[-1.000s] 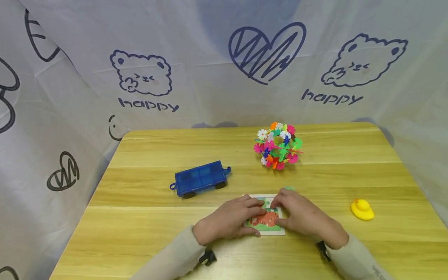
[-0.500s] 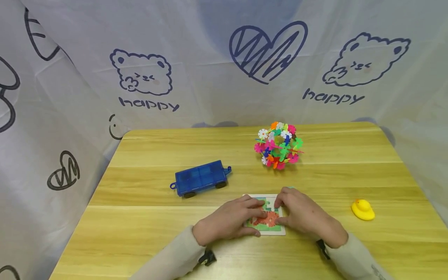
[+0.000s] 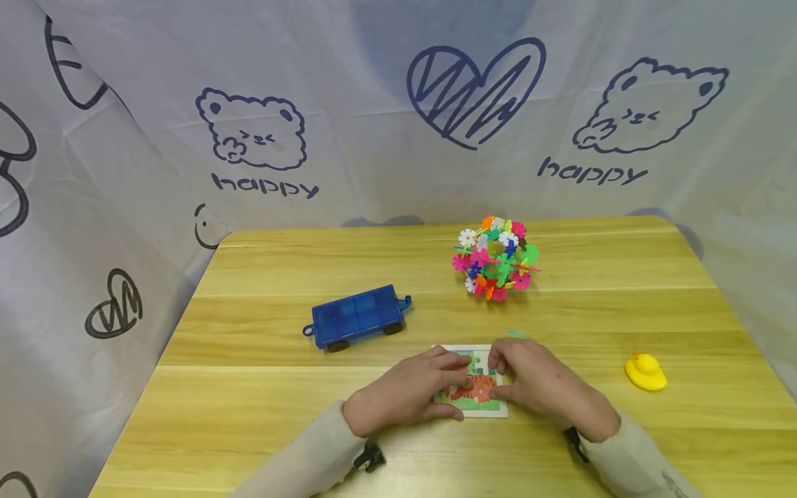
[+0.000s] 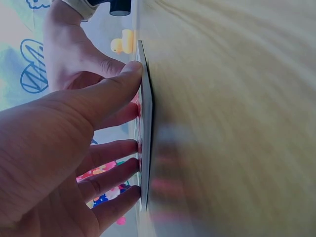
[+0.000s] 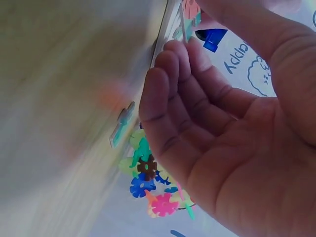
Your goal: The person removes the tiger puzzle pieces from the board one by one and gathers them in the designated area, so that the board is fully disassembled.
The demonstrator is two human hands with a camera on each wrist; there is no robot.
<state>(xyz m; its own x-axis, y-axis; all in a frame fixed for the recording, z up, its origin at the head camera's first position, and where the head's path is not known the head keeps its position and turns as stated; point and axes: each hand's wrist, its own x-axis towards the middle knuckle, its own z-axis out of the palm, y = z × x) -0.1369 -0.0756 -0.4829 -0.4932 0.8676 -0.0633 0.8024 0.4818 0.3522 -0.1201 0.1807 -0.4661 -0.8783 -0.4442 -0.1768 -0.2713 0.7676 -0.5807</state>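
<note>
A picture puzzle with an orange striped animal lies in a white frame on the table. White bare board shows near its upper right part. My left hand rests on its left side, fingers spread and fairly straight, thumb at the near edge, as the left wrist view also shows. My right hand is at the right edge with its fingers curled. In the right wrist view a thin puzzle piece stands tilted between thumb and index finger, partly hidden. Another loose piece lies just beyond the right hand.
A blue toy wagon stands left of the puzzle. Behind it to the right sits a ball of colourful snowflake discs. A yellow rubber duck is at the right. Printed cloth hangs behind the wooden table.
My right hand's fingers have shifted slightly at the puzzle's upper right, and the loose piece beyond them shows more than half a second ago. My left hand stays in place.
</note>
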